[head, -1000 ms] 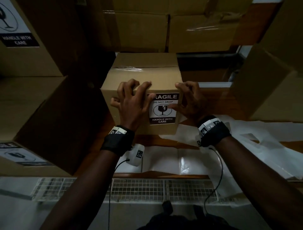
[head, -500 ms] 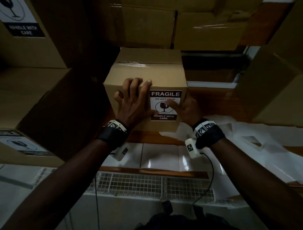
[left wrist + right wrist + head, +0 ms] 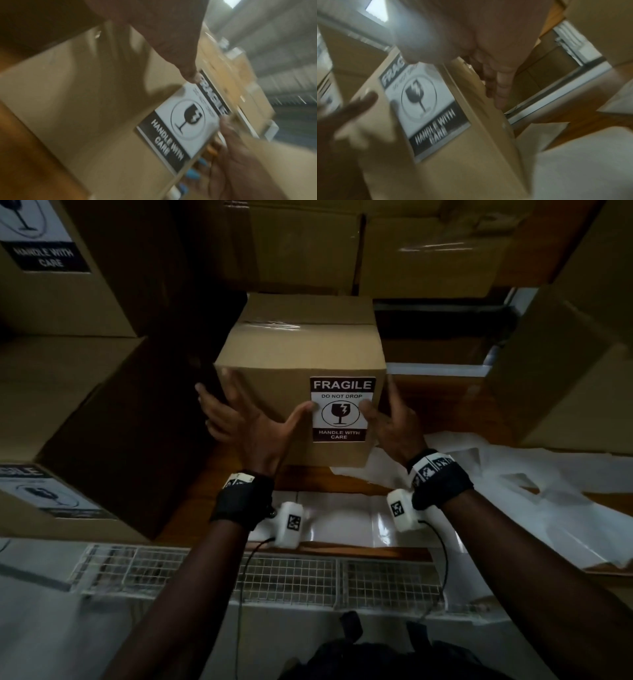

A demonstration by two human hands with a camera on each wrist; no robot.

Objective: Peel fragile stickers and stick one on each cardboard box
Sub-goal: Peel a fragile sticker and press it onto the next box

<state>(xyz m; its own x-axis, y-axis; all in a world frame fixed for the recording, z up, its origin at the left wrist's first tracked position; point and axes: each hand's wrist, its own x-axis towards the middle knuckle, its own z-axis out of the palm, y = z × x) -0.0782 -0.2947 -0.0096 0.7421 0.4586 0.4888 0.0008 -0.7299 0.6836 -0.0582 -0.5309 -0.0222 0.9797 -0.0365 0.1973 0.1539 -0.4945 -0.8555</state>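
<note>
Head view: the sticker (image 3: pixel 343 409) sits upright mid-frame on the box (image 3: pixel 301 371) front, between the left hand (image 3: pixel 246 422) and right hand (image 3: pixel 394 422) (both spread, thumbs on its edges), equally near.

**Non-task items, placed relative to the wooden table**

Wooden table (image 3: pixel 239 474): brown top, dimly lit.
White plastic bags (image 3: pixel 548 508): lying crumpled on its right part.
Glossy white sheets (image 3: pixel 342 518): flat on its near edge, side by side.
Wire mesh rack (image 3: pixel 291 577): white, just below its near edge.
Dark bag (image 3: pixel 376 659): below the rack, at the bottom of view.
</note>
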